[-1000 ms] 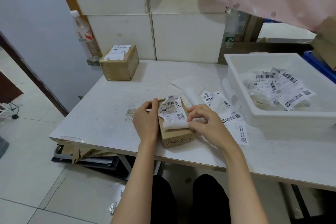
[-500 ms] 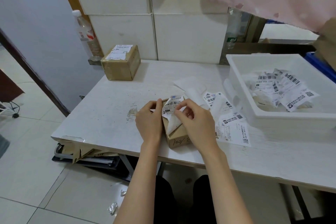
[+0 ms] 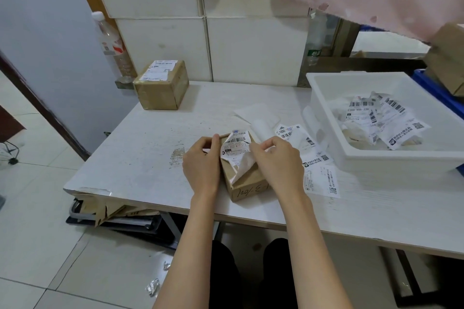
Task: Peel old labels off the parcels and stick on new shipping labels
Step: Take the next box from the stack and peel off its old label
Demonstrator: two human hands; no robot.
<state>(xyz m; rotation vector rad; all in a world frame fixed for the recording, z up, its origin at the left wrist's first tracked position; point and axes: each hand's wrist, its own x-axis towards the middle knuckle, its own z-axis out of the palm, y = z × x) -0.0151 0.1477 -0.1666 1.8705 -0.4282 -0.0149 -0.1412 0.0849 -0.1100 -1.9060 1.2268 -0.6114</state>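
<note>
Head view: parcel, a small brown box, is seen near the front edge of the table, between the two hands. The left hand is curled against the box's 9 o'clock side and the box is held steady by it. The right hand is closed in a pinch on the old label, whose lower part has been lifted and folded back so that its white underside is shown; the upper part, toward 12 o'clock, looks to be stuck down yet.

Tearing is judged the main risk: a small rip can already be made out at the label's right edge, and if the paper is pulled sharply or at a steep angle, the strip could be split and a patch left on the cardboard. The cardboard skin could also be stripped if the glue holds hard. The box could be dragged or tipped toward 3 o'clock if the left hand's hold is loosened.

Loose labels are scattered at 3 o'clock just beside the right hand, and could be caught by the sticky underside. More labels are heaped in the white bin at 2 o'clock. A second box is stood at 11 o'clock, well apart.
</note>
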